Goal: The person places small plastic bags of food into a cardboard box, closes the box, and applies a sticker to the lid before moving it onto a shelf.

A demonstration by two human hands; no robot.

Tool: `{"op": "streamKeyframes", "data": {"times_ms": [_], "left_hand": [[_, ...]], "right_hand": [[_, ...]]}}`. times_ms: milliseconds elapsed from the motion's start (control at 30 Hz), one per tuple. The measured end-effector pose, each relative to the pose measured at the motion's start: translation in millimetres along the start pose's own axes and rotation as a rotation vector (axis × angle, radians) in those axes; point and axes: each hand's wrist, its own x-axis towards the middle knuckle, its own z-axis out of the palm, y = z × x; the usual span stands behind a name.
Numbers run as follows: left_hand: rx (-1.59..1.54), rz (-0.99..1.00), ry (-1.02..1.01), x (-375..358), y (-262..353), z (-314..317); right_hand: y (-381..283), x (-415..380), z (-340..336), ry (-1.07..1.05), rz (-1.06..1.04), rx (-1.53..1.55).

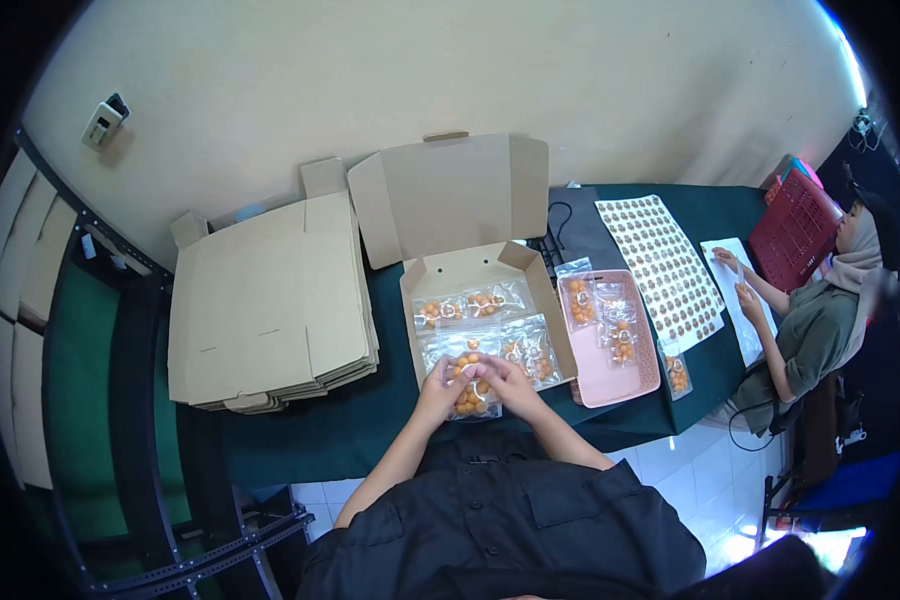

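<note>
In front of my body, my left hand [436, 392] and my right hand [510, 388] pinch a clear plastic bag of orange balls [467, 405] from both sides, fingers closed on it. The bag is over the front edge of an open cardboard box [562, 335], whose lid [460, 195] stands up against the wall. Inside the box lie more clear bags of orange balls [486, 301], two along the back and others at the front. My hands and the held bag hide part of the box's front.
Flat cardboard boxes [265, 300] are stacked at left. Right of the open box stand a pink basket [615, 385] with bagged balls, a sticker sheet [660, 265] and another bag [677, 375]. Farther right, a person [810, 330] handles white sheets near a red basket [795, 230].
</note>
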Motion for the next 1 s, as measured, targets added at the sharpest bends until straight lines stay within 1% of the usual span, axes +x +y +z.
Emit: {"op": "streamKeyframes", "data": {"times_ms": [33,67,100,167,200,233,267,333,367,400,433,467,500,533,567,633,700,767,800,833,867,900,967,1000], "left_hand": [[0.145,0.047,0.009,1.9,-2.3,0.6],[0.141,0.048,0.01,1.8,-5.3,1.5],[0.16,0.06,0.045,-0.5,-3.2,4.8],[0.181,0.072,0.084,-2.0,-6.3,6.7],[0.164,0.116,0.125,-1.8,-9.1,6.4],[0.147,0.157,0.164,-1.3,-11.4,5.6],[0.149,0.155,0.161,-0.7,-13.7,4.7],[-0.048,0.079,0.215,-1.8,-8.0,7.1],[-0.048,0.077,0.216,-2.9,-4.6,5.5],[0.04,0.038,0.122,-4.5,-0.7,2.2],[0.127,-0.002,0.029,-6.0,2.6,0.9],[0.126,-0.003,0.03,-7.4,5.4,2.2],[0.125,-0.004,-0.018,-8.4,8.4,3.8],[0.123,-0.003,-0.066,-8.4,9.9,5.0],[0.123,-0.003,-0.065,-7.9,9.4,6.1],[0.075,0.084,-0.08,-7.4,6.9,8.4],[0.073,0.085,-0.067,-6.6,6.0,6.8],[0.072,0.083,-0.057,-7.3,5.1,6.3],[0.137,0.092,-0.055,-9.1,6.4,8.4],[0.202,0.101,-0.054,-10.1,7.0,9.5],[0.203,0.103,-0.055,-9.3,4.6,8.2],[0.224,0.093,-0.048,-7.8,2.6,6.5],[0.246,0.086,-0.04,-6.4,-1.6,4.7],[0.161,0.07,0.039,-5.6,-1.3,5.9]], "right_hand": [[-2.8,-1.6,5.5,-0.002,-0.104,-0.126],[11.1,1.3,1.6,0.022,-0.059,-0.109],[16.1,2.1,0.5,0.021,-0.058,-0.111],[25.9,3.7,-2.3,0.027,0.013,-0.029],[26.1,3.9,-2.8,0.027,0.013,-0.026],[25.8,3.4,-4.0,0.026,0.058,0.052],[25.9,3.0,-4.8,0.026,0.103,0.129],[18.1,1.8,-1.3,0.04,0.123,0.149],[15.7,1.5,0.4,0.053,0.142,0.168],[17.8,2.0,1.0,0.052,0.145,0.168],[21.2,3.1,1.1,0.047,0.08,0.082],[24.6,4.3,0.8,0.041,0.014,-0.003],[27.5,5.1,-3.1,0.04,0.015,-0.003],[29.1,5.5,-9.1,0.034,0.097,0.112],[31.8,5.9,-13.2,0.028,0.18,0.227],[23.8,4.9,-8.0,0.04,0.177,0.266],[14.6,5.5,-2.6,0.047,0.171,0.303],[9.2,5.6,1.4,-0.03,0.038,-0.01],[9.0,5.2,-0.4,-0.029,0.038,-0.01],[8.9,4.8,-3.7,-0.03,0.095,-0.038],[9.1,5.7,-6.1,-0.033,0.152,-0.066],[14.1,7.0,-6.9,-0.033,0.15,-0.068],[27.9,7.3,-5.5,0.152,0.209,0.232],[26.2,5.8,-2.6,0.149,0.205,0.231]]}}
